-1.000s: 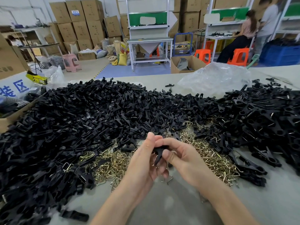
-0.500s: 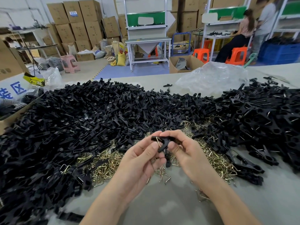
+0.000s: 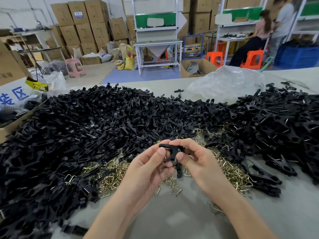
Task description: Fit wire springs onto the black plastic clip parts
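1. Both hands meet above the grey table (image 3: 172, 219), on the near side of the heaps. The left hand (image 3: 146, 171) and right hand (image 3: 200, 163) together pinch one black clip (image 3: 171, 152) between thumbs and curled fingers.
2. The clip's long axis runs up and down in the view. Two arms fork left and right at the top, away from the person, and the narrow end points down toward them. A bit of wire shows at the fork.
3. Gold wire springs (image 3: 110, 178) lie scattered beneath the hands.
4. A deep heap of loose clip parts (image 3: 86, 131) fills the left and far side. A second pile of clips (image 3: 276, 131) crowds the right.
5. Bare table shows between the forearms, on the near side.
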